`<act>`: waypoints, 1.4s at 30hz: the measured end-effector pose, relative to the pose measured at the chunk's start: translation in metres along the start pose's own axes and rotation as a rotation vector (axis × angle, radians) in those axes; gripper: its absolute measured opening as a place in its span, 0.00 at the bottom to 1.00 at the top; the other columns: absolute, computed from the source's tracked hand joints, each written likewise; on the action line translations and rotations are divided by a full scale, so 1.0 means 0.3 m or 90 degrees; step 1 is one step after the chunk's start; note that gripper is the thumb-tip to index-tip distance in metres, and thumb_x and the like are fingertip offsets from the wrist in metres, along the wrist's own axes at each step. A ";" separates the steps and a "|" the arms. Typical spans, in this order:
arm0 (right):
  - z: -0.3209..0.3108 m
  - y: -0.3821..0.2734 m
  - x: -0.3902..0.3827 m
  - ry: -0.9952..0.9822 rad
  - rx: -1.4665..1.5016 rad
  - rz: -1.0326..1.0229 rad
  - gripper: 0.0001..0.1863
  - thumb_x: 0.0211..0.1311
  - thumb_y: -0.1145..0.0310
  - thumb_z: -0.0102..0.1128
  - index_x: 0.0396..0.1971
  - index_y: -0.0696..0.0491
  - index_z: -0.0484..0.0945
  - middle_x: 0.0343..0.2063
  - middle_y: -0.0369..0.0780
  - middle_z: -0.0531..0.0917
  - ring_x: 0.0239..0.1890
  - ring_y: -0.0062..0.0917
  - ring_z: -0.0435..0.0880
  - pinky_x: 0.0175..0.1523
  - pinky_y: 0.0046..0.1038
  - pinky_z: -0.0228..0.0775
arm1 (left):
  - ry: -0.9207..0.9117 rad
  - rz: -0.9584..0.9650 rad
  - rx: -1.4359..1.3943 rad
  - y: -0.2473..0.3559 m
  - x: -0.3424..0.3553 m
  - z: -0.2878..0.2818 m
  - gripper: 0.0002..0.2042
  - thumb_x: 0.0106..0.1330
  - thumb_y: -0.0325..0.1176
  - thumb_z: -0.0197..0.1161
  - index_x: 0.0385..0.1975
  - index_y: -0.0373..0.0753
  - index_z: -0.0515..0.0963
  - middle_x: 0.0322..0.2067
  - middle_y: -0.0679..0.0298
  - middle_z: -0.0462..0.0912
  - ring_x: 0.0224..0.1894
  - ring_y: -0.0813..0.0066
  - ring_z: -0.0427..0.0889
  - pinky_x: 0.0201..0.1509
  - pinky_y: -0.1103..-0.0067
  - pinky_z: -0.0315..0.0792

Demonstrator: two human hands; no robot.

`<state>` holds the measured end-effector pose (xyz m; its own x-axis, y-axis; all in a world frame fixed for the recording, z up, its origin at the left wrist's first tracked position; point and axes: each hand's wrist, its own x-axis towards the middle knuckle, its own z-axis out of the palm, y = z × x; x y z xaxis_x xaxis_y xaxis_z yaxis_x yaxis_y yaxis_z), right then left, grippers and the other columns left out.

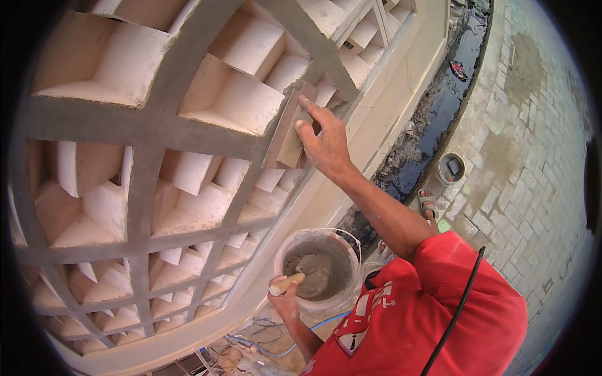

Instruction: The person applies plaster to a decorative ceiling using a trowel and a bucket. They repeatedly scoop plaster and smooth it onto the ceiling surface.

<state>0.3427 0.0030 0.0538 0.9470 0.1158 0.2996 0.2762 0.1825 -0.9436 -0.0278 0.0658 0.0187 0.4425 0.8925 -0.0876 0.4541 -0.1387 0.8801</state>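
Observation:
My right hand (pixel 327 143) is closed round the grip of a wooden plaster float (pixel 280 139). The float's flat board lies against the grey cement-coated face of the lattice wall (pixel 207 141), beside a small recess. Lower down, my left hand (pixel 287 307) grips a tool by its pale wooden handle (pixel 286 285); the other end of that tool cannot be made out. The handle reaches over the rim of a pale bucket (pixel 344 258) with a wire bail. Wet grey mortar (pixel 311 271) lies inside the bucket.
Along the wall's foot runs a ledge (pixel 382 106). Beyond it, a ditch of dark water (pixel 446 103) borders the block paving (pixel 527 182). A small bucket (pixel 450 168) stands on the paving near my sandalled foot (pixel 426 202). A blue hose (pixel 326 322) and rubble lie below.

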 end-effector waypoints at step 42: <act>-0.142 0.049 0.184 -0.003 -0.016 -0.025 0.24 0.56 0.69 0.54 0.54 0.59 0.76 0.23 0.45 0.72 0.28 0.33 0.73 0.37 0.34 0.67 | 0.030 -0.036 -0.003 0.142 -0.105 0.237 0.14 0.51 0.18 0.67 0.37 0.33 0.75 0.32 0.61 0.80 0.35 0.76 0.79 0.43 0.80 0.73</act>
<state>0.4061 -0.0296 0.0504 0.9347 0.1135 0.3370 0.3171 0.1628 -0.9343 0.0326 0.0011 0.0257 0.3795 0.9180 -0.1151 0.4733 -0.0857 0.8767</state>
